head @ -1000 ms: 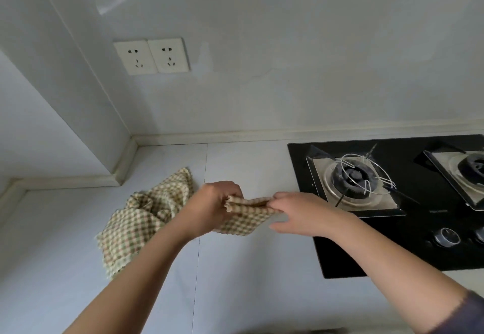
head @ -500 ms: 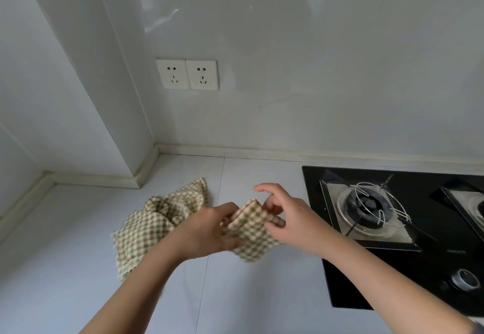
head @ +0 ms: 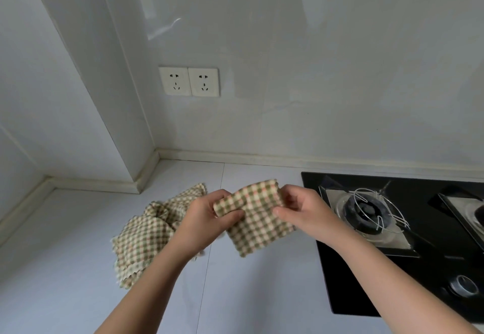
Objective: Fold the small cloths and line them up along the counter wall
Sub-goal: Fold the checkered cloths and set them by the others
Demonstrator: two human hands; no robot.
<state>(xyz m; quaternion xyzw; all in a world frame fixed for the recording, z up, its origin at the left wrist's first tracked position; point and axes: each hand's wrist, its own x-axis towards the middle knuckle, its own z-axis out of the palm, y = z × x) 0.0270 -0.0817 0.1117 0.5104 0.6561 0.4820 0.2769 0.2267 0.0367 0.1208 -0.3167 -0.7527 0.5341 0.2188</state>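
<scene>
Since half a second ago the cloth [head: 258,218] has gone from a bunched wad between the hands to a flat checked rectangle stretched between them, and the right hand's fingers, then spread above it, have closed onto its edge.

Now the left hand [head: 207,218] pinches the cloth's left edge, thumb on the near face and fingers behind. The right hand [head: 306,213] pinches the right edge the same way, thumb across the front and fingers curled over the upper corner. Both hands grip it. The cloth hangs tilted, its lower corner pointing down toward the counter [head: 78,268]; whether that corner touches the surface cannot be told. It is held in front of the back wall [head: 340,98], well short of the pale strip [head: 262,158] at the wall's foot, and just left of the hob [head: 348,281].

To the left a crumpled heap [head: 146,237] of the same checked fabric lies on the counter, partly hidden behind the left hand and forearm, near the corner where a section of wall juts out. How many cloths are in it cannot be told.

Two white sockets [head: 189,81] sit side by side on the wall above. On the black hob a burner [head: 364,209] carries a bent wire ring [head: 369,189], and a knob [head: 463,285] shows nearer the front edge.
</scene>
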